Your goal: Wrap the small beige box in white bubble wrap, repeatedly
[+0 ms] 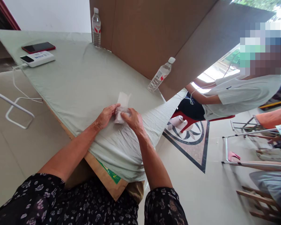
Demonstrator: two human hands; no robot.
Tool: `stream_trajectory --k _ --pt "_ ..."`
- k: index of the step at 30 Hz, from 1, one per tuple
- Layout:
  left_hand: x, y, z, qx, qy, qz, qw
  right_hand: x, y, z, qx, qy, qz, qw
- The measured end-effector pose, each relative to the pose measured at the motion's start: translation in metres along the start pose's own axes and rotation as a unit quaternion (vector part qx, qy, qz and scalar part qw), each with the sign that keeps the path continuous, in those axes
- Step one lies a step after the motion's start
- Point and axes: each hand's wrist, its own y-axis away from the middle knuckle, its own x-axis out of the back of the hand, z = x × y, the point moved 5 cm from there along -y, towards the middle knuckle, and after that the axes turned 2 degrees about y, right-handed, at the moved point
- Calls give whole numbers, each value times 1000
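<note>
Creased cloth (pixel 67 78), left fingers (pixel 111 108) and right fingers (pixel 133 113) pinched around a crinkled whitish packet (pixel 122 107).

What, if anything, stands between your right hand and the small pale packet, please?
Nothing visible does: the right hand touches the packet directly. The left hand is at the packet's other side, and the nearer bottle is beyond both hands, by the cardboard.
</note>
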Motion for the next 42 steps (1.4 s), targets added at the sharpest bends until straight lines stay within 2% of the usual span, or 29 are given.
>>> stream_trajectory --k 3,5,7,10,11,13,16,19,21,23,26,29,31,33,35,37,40,42 --pt "3 -1 0 4 -25 5 1000 10 -3 15 0 -50 34 998" --pt "6 1 2 -8 -95 23 995 14 -3 27 -19 -128 44 991" --pt "7 3 7 -52 -218 58 973 12 -1 34 -42 -212 41 975" --pt "5 6 12 -115 -374 88 916 4 3 32 -37 -290 30 956" --pt "5 6 12 -118 -395 91 906 1 3 30 -31 -303 28 952" --pt "9 4 11 -107 -398 102 905 -2 3 30 -28 -322 37 946" --pt "24 1 13 -99 -382 158 905 2 -3 45 -48 -313 82 945" --pt "38 0 19 -101 -428 238 866 11 -14 66 -73 -260 108 957" --pt "42 1 20 -83 -471 269 836 20 -19 76 -77 -209 129 966" --pt "43 0 19 -60 -496 276 821 33 -19 77 -61 -165 180 968" --pt "44 2 21 -59 -496 281 820 48 -9 62 0 -130 228 965" --pt "36 5 30 -123 -473 232 841 45 -4 41 57 -111 156 980" --pt "24 8 34 -180 -462 156 854 38 -6 31 64 -96 89 989" --pt "11 12 33 -210 -460 76 859 33 -10 27 54 -84 40 994" --pt "2 14 31 -212 -465 19 860 33 -10 22 63 -95 3 993" --pt "1 15 32 -204 -469 3 860 36 0 15 107 -120 -33 986" --pt "8 15 35 -170 -439 20 882 39 34 4 198 -119 -137 963" --pt "13 14 33 -121 -415 -2 902 37 61 3 237 -71 -216 945"
